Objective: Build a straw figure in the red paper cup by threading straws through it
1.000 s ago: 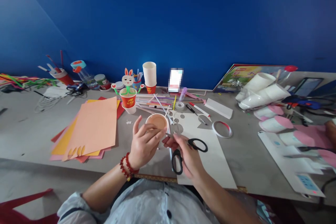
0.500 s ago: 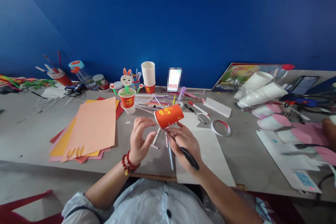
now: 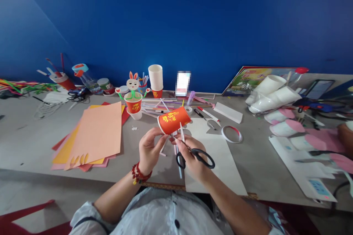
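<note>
A red paper cup (image 3: 173,120) with yellow characters is tilted on its side above the table, its white rim toward the left. My left hand (image 3: 150,148), with a red bead bracelet on the wrist, is closed, thumb and fingers pinched at the lower edge of the cup's rim. My right hand (image 3: 194,161) is closed around black-handled scissors (image 3: 204,158), whose blades are spread, one pointing up in front of the cup. Its fingers reach beneath the cup; how much they support it is partly hidden.
Coloured paper sheets (image 3: 96,132) lie to the left. Behind stand a rabbit-decorated cup (image 3: 134,107), stacked white cups (image 3: 156,75) and a phone (image 3: 182,83). White paper (image 3: 217,165), a tape roll (image 3: 232,134) and a power strip (image 3: 298,169) are on the right, near another person's hand (image 3: 346,136).
My left hand has moved in and closed at the cup's rim. The cup has shifted slightly left. The scissors have turned in my right hand, and their handles and blades now show spread.
</note>
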A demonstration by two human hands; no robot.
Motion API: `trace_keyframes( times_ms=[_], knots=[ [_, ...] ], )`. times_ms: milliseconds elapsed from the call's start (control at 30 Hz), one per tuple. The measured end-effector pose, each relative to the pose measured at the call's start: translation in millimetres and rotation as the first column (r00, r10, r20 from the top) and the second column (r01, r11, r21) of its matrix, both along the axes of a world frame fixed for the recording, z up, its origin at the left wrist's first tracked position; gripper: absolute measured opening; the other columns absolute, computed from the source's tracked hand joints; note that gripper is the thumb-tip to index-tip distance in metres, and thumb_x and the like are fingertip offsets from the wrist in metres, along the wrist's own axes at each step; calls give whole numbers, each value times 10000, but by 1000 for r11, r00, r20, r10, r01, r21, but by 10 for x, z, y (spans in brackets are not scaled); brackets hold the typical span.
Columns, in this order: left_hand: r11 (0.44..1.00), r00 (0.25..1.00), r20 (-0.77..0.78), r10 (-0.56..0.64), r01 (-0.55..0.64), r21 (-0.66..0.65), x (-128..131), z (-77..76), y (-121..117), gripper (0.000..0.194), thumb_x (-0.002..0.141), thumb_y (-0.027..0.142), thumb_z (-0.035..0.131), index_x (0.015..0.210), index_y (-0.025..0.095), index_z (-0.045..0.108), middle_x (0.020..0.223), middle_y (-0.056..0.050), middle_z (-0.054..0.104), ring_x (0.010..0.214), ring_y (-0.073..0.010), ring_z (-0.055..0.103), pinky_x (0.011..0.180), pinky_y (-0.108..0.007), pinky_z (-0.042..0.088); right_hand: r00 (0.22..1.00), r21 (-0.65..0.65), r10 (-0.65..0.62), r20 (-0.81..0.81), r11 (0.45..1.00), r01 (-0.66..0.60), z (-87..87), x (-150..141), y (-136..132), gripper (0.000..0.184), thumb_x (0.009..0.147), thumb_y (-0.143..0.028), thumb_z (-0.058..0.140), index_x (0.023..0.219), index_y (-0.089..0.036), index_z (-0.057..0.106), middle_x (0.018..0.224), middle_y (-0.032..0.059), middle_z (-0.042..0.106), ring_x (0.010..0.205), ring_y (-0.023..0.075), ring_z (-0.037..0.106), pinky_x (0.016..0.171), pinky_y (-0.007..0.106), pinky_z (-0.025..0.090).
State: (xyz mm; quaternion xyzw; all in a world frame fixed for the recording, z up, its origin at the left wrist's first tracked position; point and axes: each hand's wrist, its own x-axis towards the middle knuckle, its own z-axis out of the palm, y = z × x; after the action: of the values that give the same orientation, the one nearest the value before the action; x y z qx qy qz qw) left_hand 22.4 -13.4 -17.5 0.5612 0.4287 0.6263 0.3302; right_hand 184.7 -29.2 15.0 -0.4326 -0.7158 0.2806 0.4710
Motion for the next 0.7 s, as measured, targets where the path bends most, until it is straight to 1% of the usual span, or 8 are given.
trace_keyframes(
  times_ms=[67, 167, 267, 400, 467, 567, 633, 700],
  knots=[
    [999, 995, 88, 35, -33, -28, 55, -29, -30, 89, 848, 293, 721, 866, 208, 706, 875, -38, 730, 841, -197, 680, 804, -346, 553, 996, -80, -4, -88, 997, -3, -15, -25, -15, 246, 1003, -290, 471, 899, -274, 694, 885, 46, 744, 859, 205, 707, 796, 335, 561],
    [993, 962, 270, 36, -6, -114, 142, -49, -77, 118, 826, 306, 747, 816, 202, 694, 823, -18, 729, 787, -174, 686, 775, -318, 561, 989, -81, -37, -140, 996, 26, -38, -69, -34, 252, 995, -301, 483, 861, -286, 696, 882, 39, 738, 887, 215, 704, 806, 338, 555],
    [977, 884, 466, 26, 76, -198, 208, -35, -109, 172, 781, 317, 790, 775, 194, 669, 763, 8, 718, 736, -142, 678, 751, -280, 556, 993, -22, -55, -103, 998, 53, -48, -102, -46, 243, 992, -293, 482, 876, -286, 696, 913, 47, 735, 984, 234, 691, 872, 351, 537],
    [946, 757, 653, -20, 225, -232, 262, -6, -119, 184, 750, 298, 815, 770, 196, 663, 756, 23, 715, 739, -112, 676, 782, -256, 552, 994, -9, -72, -82, 997, 71, -48, -116, -46, 251, 993, -303, 475, 872, -258, 690, 927, 61, 733, 942, 231, 693, 846, 355, 546],
    [937, 714, 699, -35, 266, -224, 281, -13, -116, 182, 743, 295, 820, 779, 204, 666, 771, 29, 717, 735, -105, 676, 787, -259, 558, 992, -40, -75, -102, 997, 71, -45, -111, -42, 257, 992, -317, 479, 852, -255, 686, 927, 51, 734, 911, 220, 695, 829, 344, 553],
    [931, 689, 720, -77, 308, -195, 297, -56, -113, 155, 768, 297, 800, 817, 221, 674, 798, 30, 721, 741, -111, 680, 807, -286, 565, 991, -60, -51, -122, 997, 44, -33, -92, -30, 261, 988, -310, 489, 843, -257, 700, 901, 38, 731, 901, 212, 693, 829, 337, 555],
    [918, 679, 724, -119, 353, -180, 297, -92, -112, 133, 794, 293, 777, 855, 227, 679, 827, 22, 723, 772, -119, 684, 824, -297, 560, 994, -19, -34, -99, 999, 33, -15, -73, -17, 266, 985, -296, 491, 838, -252, 708, 905, 47, 726, 924, 217, 687, 841, 347, 553],
    [884, 681, 709, -184, 429, -183, 276, -119, -104, 187, 798, 311, 770, 939, 226, 682, 926, -13, 730, 864, -151, 691, 856, -326, 556, 999, 57, -33, -41, 998, 36, 11, -46, 2, 270, 983, -283, 487, 825, -247, 703, 924, 62, 724, 957, 231, 678, 876, 377, 543]
  ],
)
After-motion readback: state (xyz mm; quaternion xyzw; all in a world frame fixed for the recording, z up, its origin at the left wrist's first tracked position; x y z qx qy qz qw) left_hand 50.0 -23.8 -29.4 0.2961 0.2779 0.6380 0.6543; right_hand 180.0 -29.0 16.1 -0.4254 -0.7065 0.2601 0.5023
